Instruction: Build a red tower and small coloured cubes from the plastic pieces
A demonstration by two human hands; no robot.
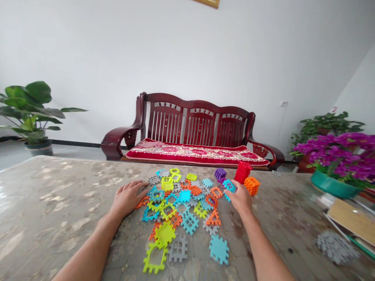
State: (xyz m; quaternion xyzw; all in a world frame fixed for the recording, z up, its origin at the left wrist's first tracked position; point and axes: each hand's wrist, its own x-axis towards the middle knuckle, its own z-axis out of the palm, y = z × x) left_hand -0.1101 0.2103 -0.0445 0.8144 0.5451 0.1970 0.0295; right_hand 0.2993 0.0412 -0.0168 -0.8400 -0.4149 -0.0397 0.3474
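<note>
A spread of interlocking plastic tiles in lime green, blue, orange and grey lies on the table (82, 183), many with window or shape cut-outs. My left hand (127, 198) rests flat at the pile's left edge, fingers stretched out beside an orange tile (143, 202). My right hand (241, 198) grips a blue window tile (229, 185) between thumb and fingers, at the pile's right. Just beyond it are a purple tile stack (220, 174), a tall red stack (243, 171) and an orange stack (252, 185). A solid blue tile (219, 249) lies apart near me.
Grey tiles (336, 246) sit stacked at the right, near a brown board (353, 218) and a teal pot (334, 185) of purple flowers. A small black piece (290, 250) lies on the table. Behind stands a dark red wooden bench (193, 117).
</note>
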